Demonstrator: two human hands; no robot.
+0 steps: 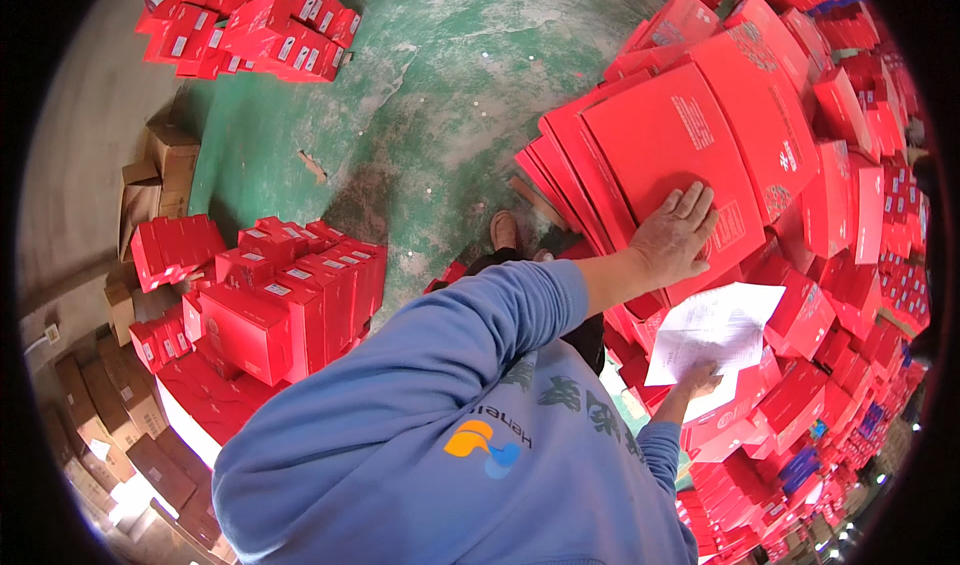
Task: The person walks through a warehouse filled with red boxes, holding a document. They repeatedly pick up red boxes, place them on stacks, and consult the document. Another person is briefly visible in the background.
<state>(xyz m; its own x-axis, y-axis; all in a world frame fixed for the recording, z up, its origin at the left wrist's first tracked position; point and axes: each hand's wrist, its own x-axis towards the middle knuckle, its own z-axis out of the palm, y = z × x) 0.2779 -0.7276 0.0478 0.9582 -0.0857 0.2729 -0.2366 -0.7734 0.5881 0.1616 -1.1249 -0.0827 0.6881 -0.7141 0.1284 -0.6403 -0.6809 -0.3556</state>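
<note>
My left hand (675, 236) lies flat, palm down, on a large red cardboard box (667, 137) with pale printing. Its fingers are spread slightly and do not wrap around the box. More flat red cardboard pieces or boxes are layered under the left edge of that box. Lower right, my right hand (701, 380) grips creased white paper sheets (712, 329) that bear writing. The sheets are over red boxes, below my left hand; part of my right hand is hidden by the paper.
Stacked red boxes (322, 302) stand at the left, with another group (285, 32) at upper left. Many red boxes (825, 190) crowd the right side. Brown cartons (176, 152) line the wall at the left. A torn cardboard scrap (312, 166) lies on the green floor (420, 100).
</note>
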